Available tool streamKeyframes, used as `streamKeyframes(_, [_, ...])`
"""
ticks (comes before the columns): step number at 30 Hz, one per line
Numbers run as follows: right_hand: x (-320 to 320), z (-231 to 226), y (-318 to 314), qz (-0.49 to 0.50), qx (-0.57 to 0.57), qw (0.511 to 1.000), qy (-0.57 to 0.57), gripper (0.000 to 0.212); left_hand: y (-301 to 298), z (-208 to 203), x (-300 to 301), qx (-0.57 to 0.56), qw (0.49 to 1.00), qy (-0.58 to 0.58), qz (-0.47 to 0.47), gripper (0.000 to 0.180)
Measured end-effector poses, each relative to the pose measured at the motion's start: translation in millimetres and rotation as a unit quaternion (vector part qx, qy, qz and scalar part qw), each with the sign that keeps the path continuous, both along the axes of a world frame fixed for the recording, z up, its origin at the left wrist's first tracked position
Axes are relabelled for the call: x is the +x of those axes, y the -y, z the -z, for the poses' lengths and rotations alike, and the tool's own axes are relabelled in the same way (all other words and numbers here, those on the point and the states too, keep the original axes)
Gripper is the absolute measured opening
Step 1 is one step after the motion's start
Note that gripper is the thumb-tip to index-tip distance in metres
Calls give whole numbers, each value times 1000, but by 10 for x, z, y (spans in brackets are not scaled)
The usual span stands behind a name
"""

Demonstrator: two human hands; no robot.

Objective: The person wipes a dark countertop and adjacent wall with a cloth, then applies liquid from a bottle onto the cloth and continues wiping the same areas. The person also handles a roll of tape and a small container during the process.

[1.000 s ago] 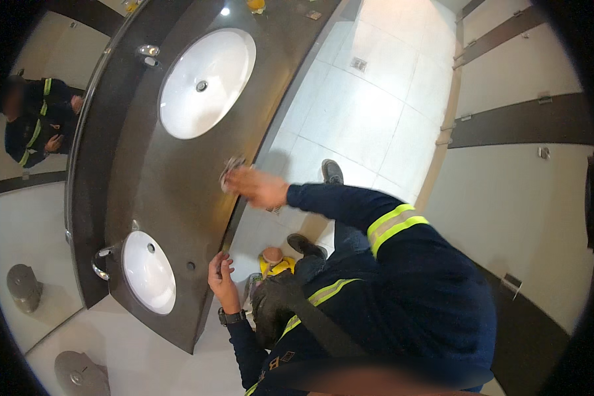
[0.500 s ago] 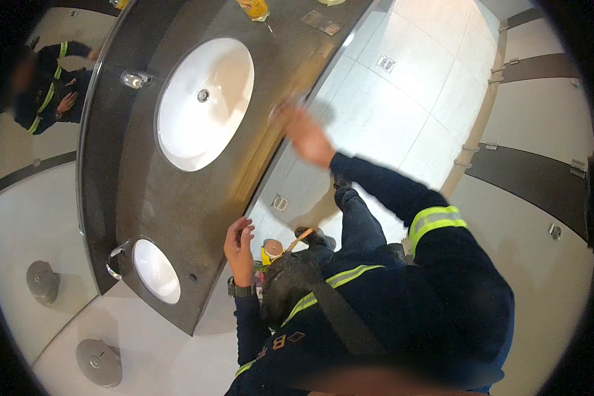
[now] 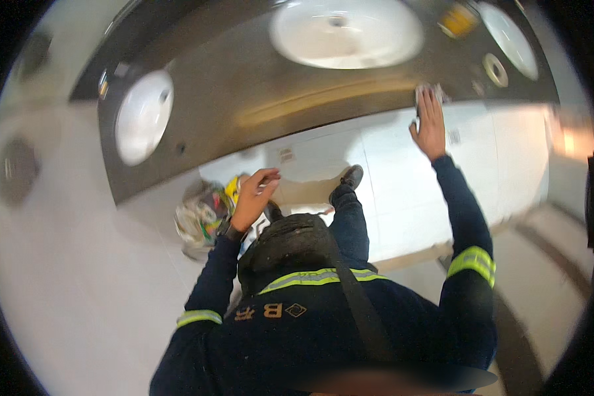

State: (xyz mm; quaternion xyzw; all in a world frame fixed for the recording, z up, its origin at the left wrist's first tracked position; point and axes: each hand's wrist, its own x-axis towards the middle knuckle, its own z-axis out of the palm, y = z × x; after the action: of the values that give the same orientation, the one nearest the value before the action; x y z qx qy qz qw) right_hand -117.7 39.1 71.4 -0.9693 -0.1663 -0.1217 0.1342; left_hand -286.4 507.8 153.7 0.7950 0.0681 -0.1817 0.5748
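Note:
My right hand [image 3: 431,132] reaches out to the front edge of the dark stone counter [image 3: 211,79]. Its fingers lie over a crumpled whitish cloth [image 3: 438,92] pressed on the countertop; motion blur softens the cloth's outline. Nearer my body on the left, my left hand [image 3: 253,201] hangs in the air in front of the counter. Its fingers are loosely bent and apart, and nothing is in them. Below and beside it, partly hidden by the forearm, is a bag of mixed items [image 3: 201,221] with a yellow container [image 3: 232,189].
Three white basins are set in the counter: left [image 3: 127,132], middle [image 3: 350,59] and right [image 3: 508,43]. A yellow-labelled package [image 3: 459,21] and a pale roll [image 3: 495,70] stand between the last two. Pale floor tiles [image 3: 402,178] lie below, with drain grates [image 3: 286,156].
The view has swung round, bringing the right basin and roll into sight. My right hand has moved along the counter edge to the right, with the cloth. My left hand stays raised and free.

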Motion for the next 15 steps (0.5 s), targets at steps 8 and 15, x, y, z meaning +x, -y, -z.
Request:
streamKeyframes(8, [-906, 118, -3197, -213, -12, 976, -46, 99, -1193, 437, -1469, -64, 982, 8, -177, 31])
streamKeyframes(15, [-1602, -112, -5900, -382, 3, 922, -57, 91, -2100, 417, -2831, -121, 905, -46, -404, 33])
